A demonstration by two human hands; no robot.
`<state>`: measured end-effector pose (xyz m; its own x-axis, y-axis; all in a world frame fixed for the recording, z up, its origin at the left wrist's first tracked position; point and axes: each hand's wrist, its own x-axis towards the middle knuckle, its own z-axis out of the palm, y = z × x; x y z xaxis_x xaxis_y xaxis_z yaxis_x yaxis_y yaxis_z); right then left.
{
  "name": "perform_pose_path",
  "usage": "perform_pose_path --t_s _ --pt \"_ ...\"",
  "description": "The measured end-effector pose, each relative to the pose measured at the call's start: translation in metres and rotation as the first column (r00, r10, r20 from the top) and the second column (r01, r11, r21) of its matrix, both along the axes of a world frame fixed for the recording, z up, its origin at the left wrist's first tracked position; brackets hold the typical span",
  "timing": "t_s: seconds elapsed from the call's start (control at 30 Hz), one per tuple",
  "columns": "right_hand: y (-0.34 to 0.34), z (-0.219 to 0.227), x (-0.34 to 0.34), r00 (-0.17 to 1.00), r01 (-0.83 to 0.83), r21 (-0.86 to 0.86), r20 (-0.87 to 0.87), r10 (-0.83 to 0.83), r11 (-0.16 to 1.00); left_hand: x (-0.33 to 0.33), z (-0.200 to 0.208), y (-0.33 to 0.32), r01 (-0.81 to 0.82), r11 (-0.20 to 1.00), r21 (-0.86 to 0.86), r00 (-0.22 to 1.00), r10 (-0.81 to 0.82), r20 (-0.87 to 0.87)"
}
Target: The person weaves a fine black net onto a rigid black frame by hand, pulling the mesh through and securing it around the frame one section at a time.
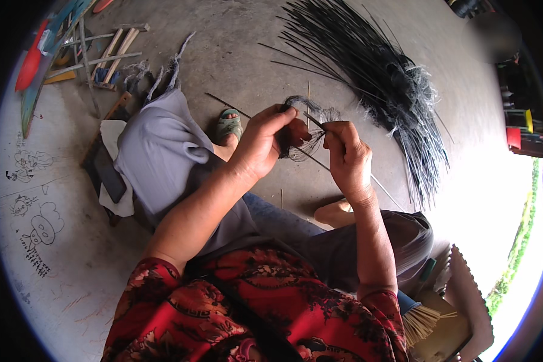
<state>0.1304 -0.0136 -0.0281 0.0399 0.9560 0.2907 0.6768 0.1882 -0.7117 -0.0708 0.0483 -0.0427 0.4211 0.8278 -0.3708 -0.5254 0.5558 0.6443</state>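
Over the floor in front of my lap, my left hand is closed round a tangle of thin dark strands. Loops of these fine strands fan out between the two hands. My right hand pinches the strands between thumb and fingertips, at the right end of a short dark strip. A long thin dark rod runs slantwise behind the left hand; whether that hand grips it is hidden. On the floor to the far right lies a large bundle of long black strips with frayed pale fibres.
A grey cloth covers my left knee. Wooden sticks and a small frame lie at the far left, near a drawn-on wall. Pale straw bristles stand by a brown box-like piece at the lower right.
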Motion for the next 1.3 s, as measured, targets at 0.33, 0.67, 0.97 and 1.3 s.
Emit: perform_pose_path --t_s 0.33,0.67,0.97,1.3 --pt "-0.016 0.018 -0.035 0.927 -0.01 0.08 -0.372 0.039 0.997 -0.117 0.081 -0.014 -0.164 0.786 0.596 0.935 0.316 -0.159" --pt "-0.025 0.03 -0.058 0.955 -0.074 0.108 -0.28 0.101 0.991 -0.611 -0.064 0.017 -0.274 0.704 0.655 -0.275 0.595 -0.755" --pt "-0.025 0.034 -0.064 0.98 -0.035 0.062 -0.193 0.047 0.997 -0.622 -0.111 0.021 -0.321 0.946 0.046 -0.368 -0.08 -0.926" --pt "-0.031 0.033 -0.067 0.988 -0.023 0.052 -0.153 0.031 0.998 -0.62 -0.093 0.022 -0.205 0.975 -0.084 -0.381 -0.159 -0.911"
